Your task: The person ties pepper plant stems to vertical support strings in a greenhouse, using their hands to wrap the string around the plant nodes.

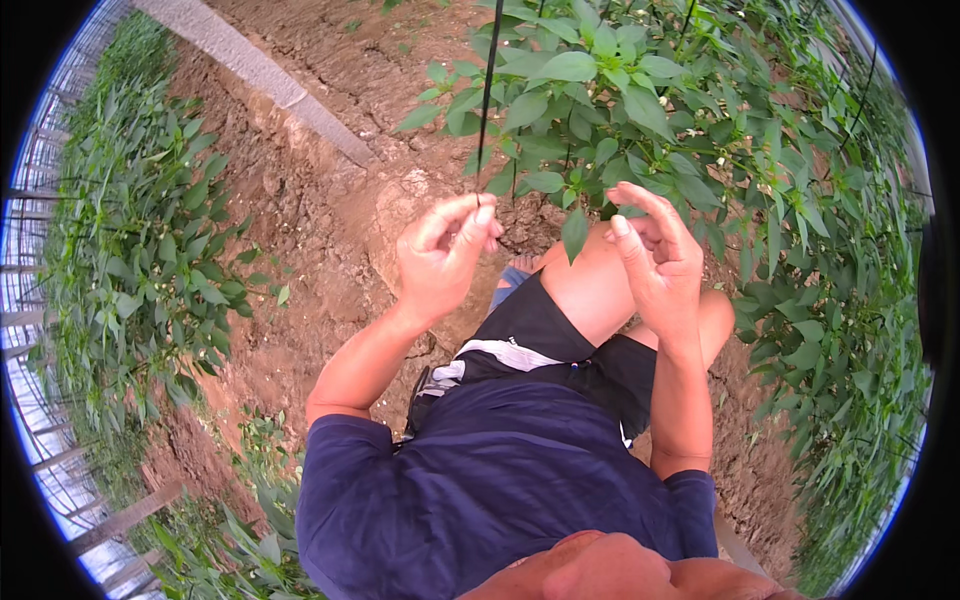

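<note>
Between the thumb and forefinger of my left hand (448, 251) is the lower end of a thin black string (489, 82), which runs up out of view. My right hand (656, 251) is raised at the same height, its thumb and fingers apart with nothing seen between them. A pepper plant (600, 97) with broad green leaves and small white flowers stands just beyond both hands. One of its leaves (574, 234) hangs between them, nearest the right hand. The plant's stem base is hidden by foliage.
More pepper plants (832, 315) line the right side, with other black strings (862, 97) among them. Another leafy row (157, 247) grows at the left. A concrete post (255, 71) slants across the cracked soil (300, 217). My bent knees (592, 281) lie below the hands.
</note>
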